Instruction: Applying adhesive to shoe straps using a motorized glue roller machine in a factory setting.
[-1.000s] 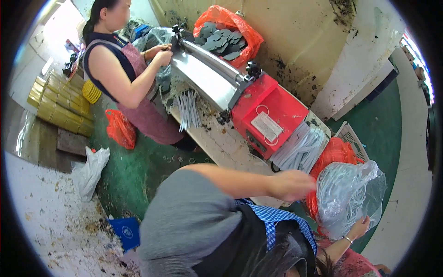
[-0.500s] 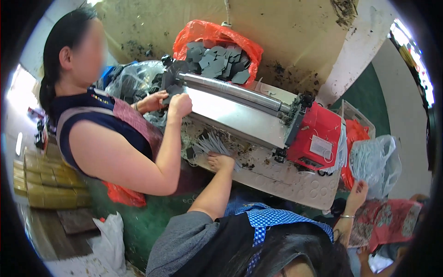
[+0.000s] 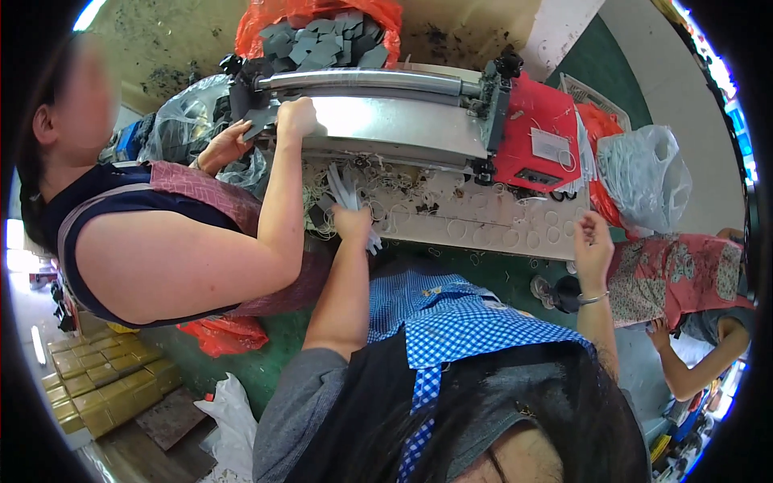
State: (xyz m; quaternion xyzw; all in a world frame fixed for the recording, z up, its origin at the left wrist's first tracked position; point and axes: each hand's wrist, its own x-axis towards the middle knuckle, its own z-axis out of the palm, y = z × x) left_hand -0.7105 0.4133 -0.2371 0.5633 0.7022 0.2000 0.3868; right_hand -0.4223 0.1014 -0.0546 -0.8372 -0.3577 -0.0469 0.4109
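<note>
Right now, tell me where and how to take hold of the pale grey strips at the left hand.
Probably best around the middle, coming from the wearer's side: the pale grey strips are long and thin, point away from the wearer and spread at the far end. The left hand lies across them, strips showing beyond both sides.

1. The left hand (image 3: 352,224) is covering the middle of the pale strips (image 3: 343,189), leaving their number unclear.
2. The right hand (image 3: 593,245) is curling its fingers, hiding whether anything small is lying inside.
3. The co-worker's (image 3: 185,241) head is blurring and partly merging with the dark lens rim.
4. The orange-red plastic bag (image 3: 250,32) is running past the top edge.
5. The label (image 3: 551,148) on the red machine (image 3: 523,97) is carrying print too small for reading.
6. The white plastic bag (image 3: 235,419) is leaving the view at the lower edge.
</note>
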